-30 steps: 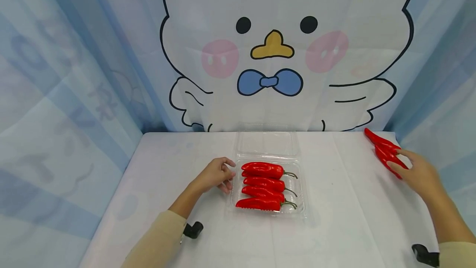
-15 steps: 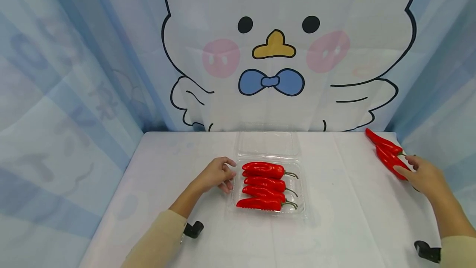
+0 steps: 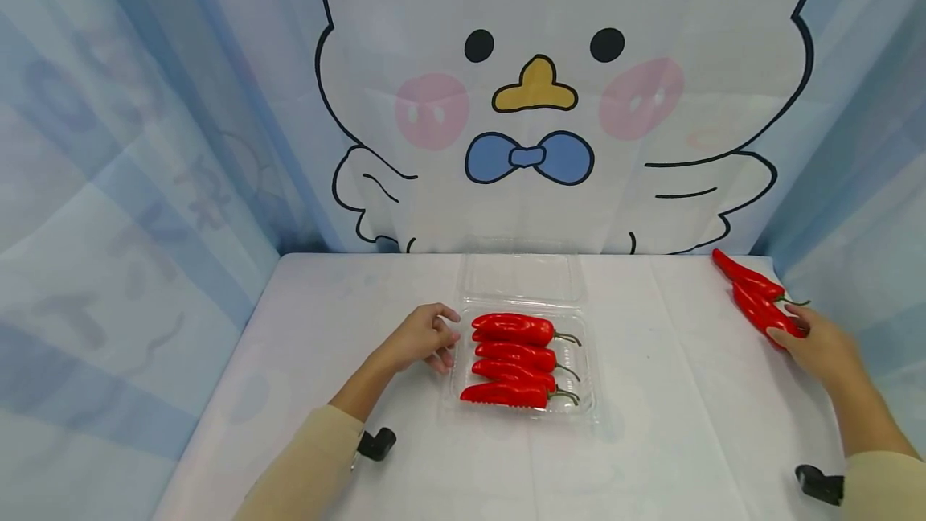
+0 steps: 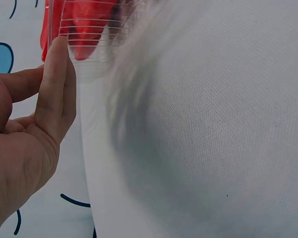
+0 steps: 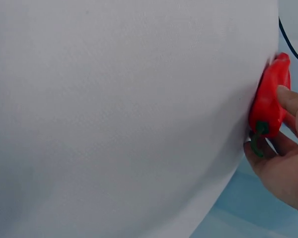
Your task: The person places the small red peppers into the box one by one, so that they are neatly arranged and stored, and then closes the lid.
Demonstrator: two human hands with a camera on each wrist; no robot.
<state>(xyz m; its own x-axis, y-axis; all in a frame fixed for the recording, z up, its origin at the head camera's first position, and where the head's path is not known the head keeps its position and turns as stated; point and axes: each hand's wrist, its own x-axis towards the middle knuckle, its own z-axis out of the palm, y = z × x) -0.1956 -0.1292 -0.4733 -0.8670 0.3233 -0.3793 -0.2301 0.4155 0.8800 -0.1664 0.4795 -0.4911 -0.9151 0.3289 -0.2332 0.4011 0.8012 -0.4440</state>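
Observation:
A clear plastic clamshell box (image 3: 589,368) lies with its lid folded back, holding several red chili peppers (image 3: 515,357) in a column, stems to the right. My left hand (image 3: 421,338) touches the box's left wall, fingers fairly straight; in the left wrist view its fingertips meet the ribbed side. At the table's right edge, my right hand (image 3: 825,346) grips a red chili pepper (image 3: 760,314) by its stem end. The right wrist view shows the thumb on top of this pepper (image 5: 270,94) and fingers beneath, beside its green stem. Another red chili pepper (image 3: 745,273) lies just behind it.
The box's transparent lid (image 3: 521,277) lies toward the back of the white-covered table (image 3: 673,424). Behind it hangs a cloth (image 3: 538,207) with a cartoon bird, and blue curtains (image 3: 123,264) close in both sides.
My right hand has drawn back from the farther loose pepper, baring its stem, and now holds only the nearer one. My left hand stays at the box.

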